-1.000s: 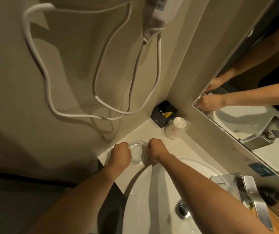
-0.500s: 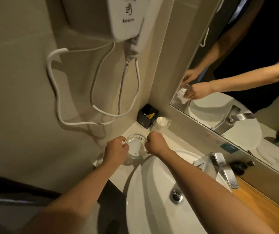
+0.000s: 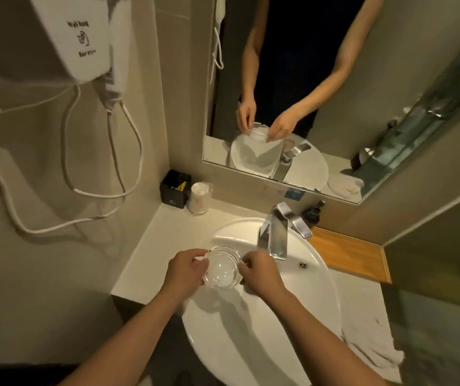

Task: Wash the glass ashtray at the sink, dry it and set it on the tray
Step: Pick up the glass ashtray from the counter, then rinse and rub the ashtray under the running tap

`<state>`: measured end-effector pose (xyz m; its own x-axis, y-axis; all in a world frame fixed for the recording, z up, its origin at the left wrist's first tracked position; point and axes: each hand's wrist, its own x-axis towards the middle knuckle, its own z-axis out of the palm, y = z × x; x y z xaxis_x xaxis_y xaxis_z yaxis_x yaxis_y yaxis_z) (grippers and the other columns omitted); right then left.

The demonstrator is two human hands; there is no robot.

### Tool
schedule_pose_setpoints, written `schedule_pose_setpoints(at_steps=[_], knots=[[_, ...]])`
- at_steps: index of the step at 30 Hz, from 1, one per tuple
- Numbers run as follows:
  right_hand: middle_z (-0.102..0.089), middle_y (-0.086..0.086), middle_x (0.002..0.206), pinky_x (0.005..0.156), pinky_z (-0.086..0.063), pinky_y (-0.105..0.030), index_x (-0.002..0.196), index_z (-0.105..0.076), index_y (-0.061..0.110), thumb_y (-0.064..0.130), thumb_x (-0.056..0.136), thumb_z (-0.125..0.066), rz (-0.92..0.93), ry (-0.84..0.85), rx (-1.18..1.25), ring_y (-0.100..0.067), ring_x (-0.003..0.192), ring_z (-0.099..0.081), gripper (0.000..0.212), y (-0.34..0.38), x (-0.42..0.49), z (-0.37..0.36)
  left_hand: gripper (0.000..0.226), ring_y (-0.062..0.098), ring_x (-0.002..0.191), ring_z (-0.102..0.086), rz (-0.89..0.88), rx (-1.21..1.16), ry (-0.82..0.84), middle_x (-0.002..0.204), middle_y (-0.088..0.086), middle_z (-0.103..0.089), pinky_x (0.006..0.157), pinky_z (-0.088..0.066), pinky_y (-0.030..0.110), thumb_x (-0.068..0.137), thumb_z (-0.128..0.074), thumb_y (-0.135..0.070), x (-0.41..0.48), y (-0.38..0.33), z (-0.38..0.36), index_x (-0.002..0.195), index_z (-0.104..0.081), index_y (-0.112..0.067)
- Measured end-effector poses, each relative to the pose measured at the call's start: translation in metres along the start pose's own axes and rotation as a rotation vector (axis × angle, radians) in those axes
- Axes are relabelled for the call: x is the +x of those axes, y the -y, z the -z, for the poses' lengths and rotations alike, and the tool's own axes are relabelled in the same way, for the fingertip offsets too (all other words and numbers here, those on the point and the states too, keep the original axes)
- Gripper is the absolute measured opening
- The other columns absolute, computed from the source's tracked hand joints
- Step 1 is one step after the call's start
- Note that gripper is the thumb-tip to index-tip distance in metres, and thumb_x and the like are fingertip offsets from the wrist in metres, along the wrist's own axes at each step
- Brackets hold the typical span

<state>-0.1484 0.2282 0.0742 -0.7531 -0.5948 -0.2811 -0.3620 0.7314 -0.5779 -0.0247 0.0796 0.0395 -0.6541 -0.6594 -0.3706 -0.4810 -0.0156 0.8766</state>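
Both hands, left hand (image 3: 185, 267) and right hand (image 3: 256, 274), pinch the glass ashtray (image 3: 222, 267) by its rim over the sink (image 3: 318, 296), left of the faucet (image 3: 274, 235). Looks dry, hard to tell. Once it's wet, those fingertip grips could slip and chip it on the basin.

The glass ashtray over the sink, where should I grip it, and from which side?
Probably by its thick outer rim, at two opposite points, coming in from left and right. The glass ashtray is round, shallow and mouth up, so the rim is all that a grip can close on. The left hand and right hand hold it so, above the sink.
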Motion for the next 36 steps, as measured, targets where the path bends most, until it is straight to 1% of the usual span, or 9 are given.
schedule_pose_setpoints(at_steps=[3,6,10,16,19,22,24,29,36], knots=[[-0.063,-0.001,0.051,0.054,-0.052,-0.022,0.06,-0.061,0.014,0.012,0.089,-0.064,-0.071,-0.051,0.191,0.001,0.048,-0.065,0.029,-0.028,-0.026,0.0,0.03,0.014,0.057,-0.071,0.013,0.019,0.068,0.072,0.0,-0.077,0.071,-0.067,0.045,0.09,-0.065,-0.016,-0.007,0.003,-0.017,0.116,-0.078,-0.019],[-0.074,-0.009,0.066,0.065,-0.058,-0.03,0.08,-0.075,0.009,0.02,0.09,-0.066,-0.125,-0.075,0.297,-0.005,0.055,-0.071,0.017,-0.051,-0.043,0.007,0.027,0.019,0.058,-0.072,0.017,0.015,0.114,0.071,0.003,-0.077,0.074,-0.066,0.047,0.09,-0.064,-0.014,-0.016,0.001,-0.036,0.112,-0.078,-0.019],[-0.076,-0.003,0.069,0.067,-0.06,-0.031,0.087,-0.075,0.016,0.025,0.093,-0.069,-0.15,-0.139,0.369,-0.01,0.061,-0.074,0.012,-0.077,-0.056,0.024,0.026,0.021,0.061,-0.07,0.047,-0.025,0.134,0.072,0.01,-0.075,0.069,-0.067,0.041,0.091,-0.062,-0.009,-0.025,-0.007,-0.061,0.11,-0.078,-0.015],[-0.073,0.002,0.082,0.069,-0.048,-0.03,0.096,-0.072,0.016,0.024,0.095,-0.069,-0.065,-0.43,0.279,-0.011,0.074,-0.069,0.009,-0.105,-0.047,0.066,0.027,0.024,0.063,-0.068,0.093,-0.065,0.103,0.071,0.012,-0.074,0.077,-0.066,0.047,0.091,-0.059,-0.009,-0.032,-0.012,-0.086,0.111,-0.077,-0.015],[-0.066,-0.001,0.107,0.076,-0.047,-0.03,0.13,-0.061,0.011,0.026,0.097,-0.067,0.026,-0.431,0.153,-0.017,0.088,-0.062,0.037,-0.106,-0.03,0.087,0.027,0.024,0.061,-0.068,0.114,-0.06,0.071,0.072,0.011,-0.075,0.08,-0.065,0.047,0.091,-0.059,-0.009,-0.033,-0.011,-0.095,0.112,-0.076,-0.015],[-0.056,0.004,0.116,0.082,-0.043,-0.027,0.144,-0.051,0.014,0.026,0.098,-0.066,0.147,-0.397,0.009,-0.013,0.093,-0.059,0.05,-0.104,-0.013,0.101,0.027,0.026,0.063,-0.068,0.136,-0.049,0.047,0.075,0.012,-0.075,0.083,-0.064,0.049,0.092,-0.058,-0.009,-0.033,-0.011,-0.103,0.111,-0.075,-0.016],[-0.061,-0.003,0.114,0.079,-0.041,-0.028,0.139,-0.054,0.013,0.025,0.097,-0.067,0.212,-0.375,-0.081,-0.019,0.095,-0.06,0.045,-0.104,-0.002,0.106,0.026,0.026,0.062,-0.068,0.149,-0.03,0.039,0.081,0.013,-0.075,0.081,-0.064,0.045,0.093,-0.057,-0.009,-0.033,-0.012,-0.107,0.111,-0.075,-0.016],[-0.059,-0.007,0.103,0.072,-0.05,-0.04,0.121,-0.061,0.009,0.027,0.1,-0.063,0.285,-0.351,-0.203,-0.027,0.089,-0.058,0.028,-0.101,0.015,0.106,0.026,0.027,0.067,-0.071,0.173,-0.018,0.009,0.092,0.017,-0.076,0.05,-0.052,0.022,0.093,-0.059,-0.012,-0.028,-0.014,-0.114,0.114,-0.074,-0.014],[-0.05,0.001,0.09,0.06,-0.045,-0.037,0.101,-0.057,0.014,0.038,0.101,-0.057,0.366,-0.353,-0.282,-0.021,0.074,-0.048,0.024,-0.106,0.027,0.113,0.026,0.03,0.069,-0.071,0.181,-0.061,-0.012,0.1,0.021,-0.075,0.078,-0.066,0.046,0.092,-0.06,-0.01,-0.019,-0.013,-0.121,0.114,-0.074,-0.013]])
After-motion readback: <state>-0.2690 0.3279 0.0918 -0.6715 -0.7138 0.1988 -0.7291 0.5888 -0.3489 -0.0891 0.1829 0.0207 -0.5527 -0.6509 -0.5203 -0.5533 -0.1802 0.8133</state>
